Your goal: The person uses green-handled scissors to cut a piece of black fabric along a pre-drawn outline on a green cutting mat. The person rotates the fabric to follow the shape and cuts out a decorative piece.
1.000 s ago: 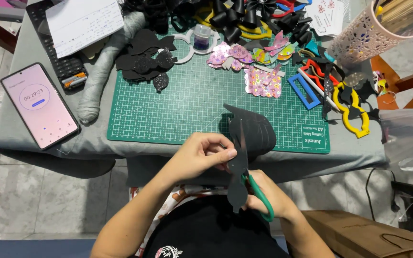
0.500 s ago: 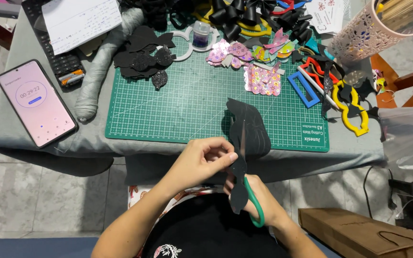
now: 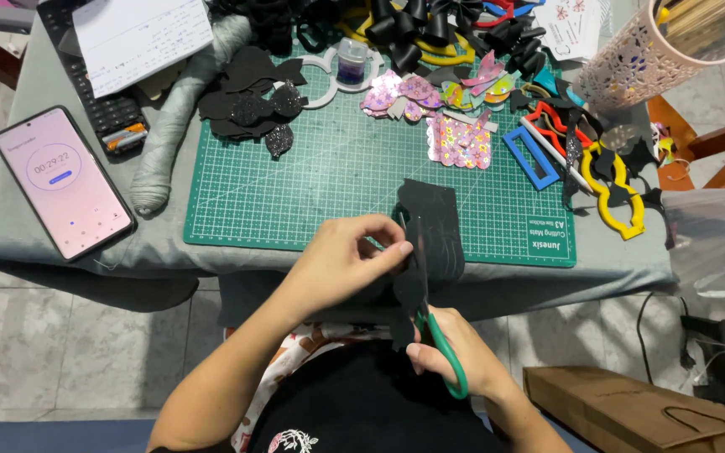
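Grey-clothed table (image 3: 169, 252): green cutting mat (image 3: 337, 184), phone (image 3: 62, 181).

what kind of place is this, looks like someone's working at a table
Probably a home craft table for making bows: a green cutting mat, piles of cut bow shapes, and green-handled scissors cutting a black sheet.

A black sheet (image 3: 434, 231) stood upright over the green mat's (image 3: 312, 180) near edge, green-handled scissors (image 3: 438, 335) cutting into it.

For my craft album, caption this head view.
Left hand steadies a black sheet while right hand cuts it with green-handled scissors over a cutting mat.
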